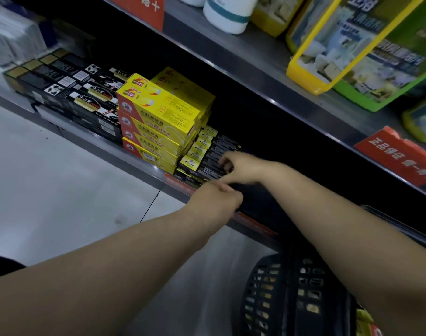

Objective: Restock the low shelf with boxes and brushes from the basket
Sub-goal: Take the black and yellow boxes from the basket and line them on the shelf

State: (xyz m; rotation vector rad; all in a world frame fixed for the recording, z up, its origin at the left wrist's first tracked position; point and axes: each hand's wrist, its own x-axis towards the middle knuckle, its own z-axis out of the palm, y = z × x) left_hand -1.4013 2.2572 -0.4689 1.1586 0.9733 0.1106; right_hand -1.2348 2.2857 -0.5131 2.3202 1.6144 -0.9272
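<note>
Right hand (227,164): fingers curled down over the right ends of the brush packs (202,154), seemingly pinching the top one; blur hides the exact hold.
Left hand (219,196): bunched at the shelf lip, just on the near side of the packs. Whether it holds anything I cannot tell.
Brush packs: flat, glossy black-and-yellow cards, laid overlapping in a row on the low shelf (90,141), touching the yellow boxes (158,117) on their left.
Step in hand: squaring the packs, as I judge it. Press the ends level, keep the yellow headers facing out, and slide rather than lift — slick card packs are likely to fan apart.
Yellow boxes: long cardboard cartons with sharp edges, stacked several high; probably a firm stop to push against.
Black boxes (86,100): long cartons in rows, further left.
Basket (291,287): black lattice plastic, near right; something yellow shows through its holes, so it probably still holds stock.
Upper shelf (255,64): grey metal — a white bottle and bright plastic packages, far right.
</note>
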